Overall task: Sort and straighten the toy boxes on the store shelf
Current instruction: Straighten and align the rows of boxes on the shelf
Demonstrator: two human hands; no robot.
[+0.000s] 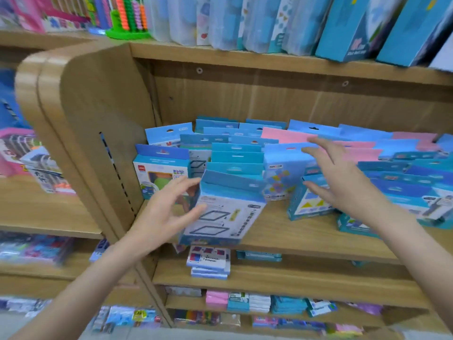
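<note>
— Fingers (186, 185) of the left hand (163, 214): what are they doing?

— Spread and straight, resting against the left side of a tilted blue-and-white box (221, 212) at the front edge of the wooden shelf (294, 239); the thumb lies on its face.

— And the right hand (343, 182)?

— Fingers apart and straight, holding nothing, over a blue box with coloured triangles (311, 204) that leans on the shelf.

— The other boxes?

— Rows of blue and pink boxes (318, 141) stand unevenly behind both hands.

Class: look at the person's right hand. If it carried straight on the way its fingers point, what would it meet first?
Probably the light-blue box standing just beyond the right hand's fingertips, though depth is unclear and blur hides whether they already touch.
</note>
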